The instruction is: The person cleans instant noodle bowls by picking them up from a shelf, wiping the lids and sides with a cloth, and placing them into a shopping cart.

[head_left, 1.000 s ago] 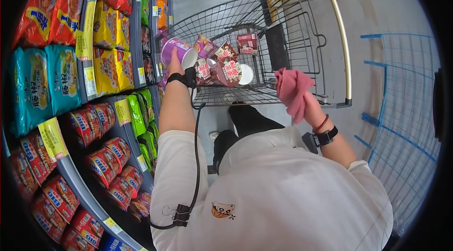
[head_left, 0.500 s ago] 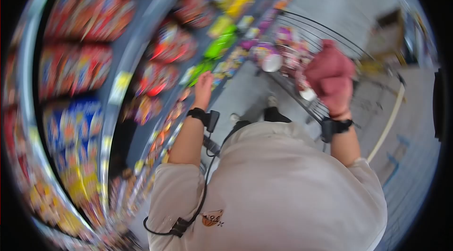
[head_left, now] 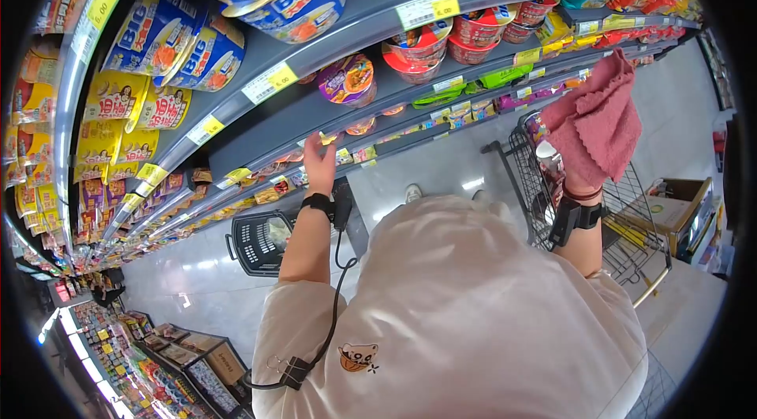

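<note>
My left hand is raised at the edge of a grey shelf, fingers apart and nothing in them. Just above it on the shelf stands a purple instant noodle cup. Red noodle bowls are lined up to its right. A dusty-red cleaning cloth is in my right hand, bunched at the palm and draped over the fingers, which it mostly hides. The hand and cloth overlap the wire shopping cart below them. Both wrists wear black straps.
Blue noodle buckets fill the upper shelf, with yellow noodle cups at the left. On the floor sits a black basket. An open cardboard box stands beyond the cart, and a display stand is at lower left.
The view has swung left, so the shelves now run across the top and the basket shows. My right hand still holds the cloth, which hangs more spread out; my left hand stays open.
</note>
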`<state>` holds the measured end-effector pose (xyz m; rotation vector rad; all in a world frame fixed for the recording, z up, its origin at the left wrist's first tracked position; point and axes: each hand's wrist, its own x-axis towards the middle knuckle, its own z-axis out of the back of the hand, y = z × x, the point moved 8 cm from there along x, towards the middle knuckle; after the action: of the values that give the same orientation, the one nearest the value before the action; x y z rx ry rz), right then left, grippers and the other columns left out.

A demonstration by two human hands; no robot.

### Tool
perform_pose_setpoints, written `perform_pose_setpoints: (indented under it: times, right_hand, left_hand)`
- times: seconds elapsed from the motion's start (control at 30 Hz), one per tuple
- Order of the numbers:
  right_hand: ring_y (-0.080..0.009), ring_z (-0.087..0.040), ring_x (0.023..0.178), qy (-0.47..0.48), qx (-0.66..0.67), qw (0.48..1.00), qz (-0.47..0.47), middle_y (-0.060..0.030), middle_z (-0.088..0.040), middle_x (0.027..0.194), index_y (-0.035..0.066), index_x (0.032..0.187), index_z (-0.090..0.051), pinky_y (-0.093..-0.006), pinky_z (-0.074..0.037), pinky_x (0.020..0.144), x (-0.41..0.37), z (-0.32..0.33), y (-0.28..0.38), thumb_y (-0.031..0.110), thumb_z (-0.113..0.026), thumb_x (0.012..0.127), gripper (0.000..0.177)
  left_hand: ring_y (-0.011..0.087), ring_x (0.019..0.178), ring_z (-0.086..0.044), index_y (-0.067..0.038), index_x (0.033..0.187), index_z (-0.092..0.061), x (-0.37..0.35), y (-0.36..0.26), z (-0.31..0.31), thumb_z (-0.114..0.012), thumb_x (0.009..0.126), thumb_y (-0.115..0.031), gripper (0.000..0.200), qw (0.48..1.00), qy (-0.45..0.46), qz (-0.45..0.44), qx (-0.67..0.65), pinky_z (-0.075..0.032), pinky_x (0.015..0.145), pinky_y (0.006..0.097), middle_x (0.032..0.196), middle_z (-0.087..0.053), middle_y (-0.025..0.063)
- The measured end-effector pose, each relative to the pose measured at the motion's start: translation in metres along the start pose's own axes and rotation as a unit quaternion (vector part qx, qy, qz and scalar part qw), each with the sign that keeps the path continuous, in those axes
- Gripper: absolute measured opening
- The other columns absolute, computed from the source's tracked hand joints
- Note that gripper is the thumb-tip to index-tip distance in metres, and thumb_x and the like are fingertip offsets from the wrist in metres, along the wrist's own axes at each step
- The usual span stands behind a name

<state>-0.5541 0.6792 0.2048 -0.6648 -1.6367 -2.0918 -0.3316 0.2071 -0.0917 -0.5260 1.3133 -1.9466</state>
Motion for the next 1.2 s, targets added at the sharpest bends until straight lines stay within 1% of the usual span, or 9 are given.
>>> perform_pose_setpoints:
  times: [0.13,0.4,0.5,0.63,0.7,0.8,1.0,1.13,1.2]
  right_hand:
    - [-0.0199,-0.059,0.095,0.062,-0.303,0.946,0.092,-0.0101,-0.059,0.119,0.000,0.129,-0.047,-0.0310,-0.048,0.083,-0.015,-0.042,0.029,0.003,-0.067,0.077,0.056]
    - [-0.0153,-0.051,0.111,0.154,-0.003,0.981,-0.114,-0.0061,-0.052,0.126,0.003,0.135,-0.041,-0.0299,-0.038,0.100,-0.062,-0.067,0.046,0.008,-0.058,0.087,0.052]
    - [-0.0182,-0.048,0.119,-0.105,0.776,0.495,-0.377,-0.0083,-0.049,0.130,0.001,0.137,-0.036,-0.0344,-0.040,0.100,-0.093,-0.079,0.013,0.012,-0.053,0.092,0.050]
    - [-0.0200,-0.046,0.122,-0.044,0.681,0.619,-0.389,-0.0088,-0.047,0.135,0.001,0.138,-0.036,-0.0356,-0.039,0.102,-0.101,-0.080,0.000,0.021,-0.046,0.096,0.047]
    - [-0.0220,-0.045,0.124,0.036,0.475,0.800,-0.365,-0.0091,-0.045,0.136,0.002,0.139,-0.035,-0.0372,-0.038,0.103,-0.113,-0.076,-0.032,0.030,-0.042,0.098,0.050]
    - [-0.0228,-0.044,0.125,0.037,0.566,0.704,-0.427,-0.0088,-0.044,0.137,0.003,0.140,-0.033,-0.0374,-0.037,0.104,-0.122,-0.108,-0.018,0.036,-0.041,0.098,0.054]
    - [-0.0209,-0.039,0.129,0.195,0.394,0.866,-0.238,-0.0094,-0.036,0.144,0.003,0.144,-0.021,-0.0367,-0.036,0.106,-0.116,-0.159,0.018,0.042,-0.034,0.099,0.061]
    - [-0.0222,-0.040,0.128,0.248,0.273,0.841,-0.396,-0.0105,-0.038,0.139,0.003,0.144,-0.020,-0.0344,-0.029,0.110,-0.128,-0.137,0.000,0.038,-0.038,0.095,0.063]
    - [-0.0229,-0.040,0.128,0.156,0.457,0.837,-0.258,-0.0123,-0.039,0.139,0.001,0.143,-0.021,-0.0344,-0.028,0.110,-0.099,-0.124,0.000,0.037,-0.039,0.095,0.062]
  left_hand:
    - [0.0358,0.123,-0.043,-0.005,0.141,-0.030,0.021,-0.068,-0.021,-0.076,0.074,-0.018,0.082,0.996,0.008,-0.080,0.047,-0.038,0.101,0.0409,0.134,-0.041,0.0249]
    - [0.0375,0.119,-0.046,-0.009,0.132,-0.043,0.067,-0.111,-0.066,-0.084,0.063,-0.018,0.081,0.971,0.026,-0.233,0.051,-0.039,0.101,0.0422,0.126,-0.044,0.0220]
    - [0.0349,0.114,-0.050,-0.006,0.117,-0.056,0.073,-0.103,-0.065,-0.086,0.059,-0.016,0.066,0.973,0.036,-0.225,-0.036,-0.043,0.097,0.0410,0.120,-0.047,0.0195]
    - [0.0336,0.113,-0.051,-0.007,0.109,-0.062,0.052,-0.114,-0.049,-0.089,0.053,-0.014,0.063,0.958,0.009,-0.286,-0.019,-0.044,0.096,0.0407,0.123,-0.048,0.0202]
    - [0.0337,0.115,-0.050,-0.008,0.113,-0.059,0.026,-0.130,-0.040,-0.089,0.051,-0.013,0.069,0.942,0.019,-0.336,0.005,-0.043,0.097,0.0418,0.125,-0.046,0.0196]
    - [0.0329,0.118,-0.048,-0.011,0.118,-0.054,-0.011,-0.144,-0.039,-0.087,0.052,-0.011,0.074,0.930,0.072,-0.341,-0.116,-0.042,0.098,0.0425,0.127,-0.043,0.0178]
    - [0.0263,0.125,-0.040,-0.009,0.143,-0.016,-0.080,-0.221,-0.072,-0.079,0.069,-0.024,0.098,0.879,0.174,-0.147,-0.419,-0.036,0.104,0.0414,0.135,-0.035,0.0131]
    - [0.0249,0.126,-0.041,-0.007,0.143,-0.021,-0.100,-0.248,-0.106,-0.068,0.079,-0.045,0.089,0.882,0.192,-0.141,-0.406,-0.036,0.105,0.0399,0.138,-0.038,0.0150]
    - [0.0261,0.125,-0.045,-0.006,0.141,-0.029,-0.121,-0.261,-0.137,-0.059,0.082,-0.058,0.084,0.757,0.342,-0.007,-0.557,-0.037,0.104,0.0412,0.137,-0.043,0.0130]
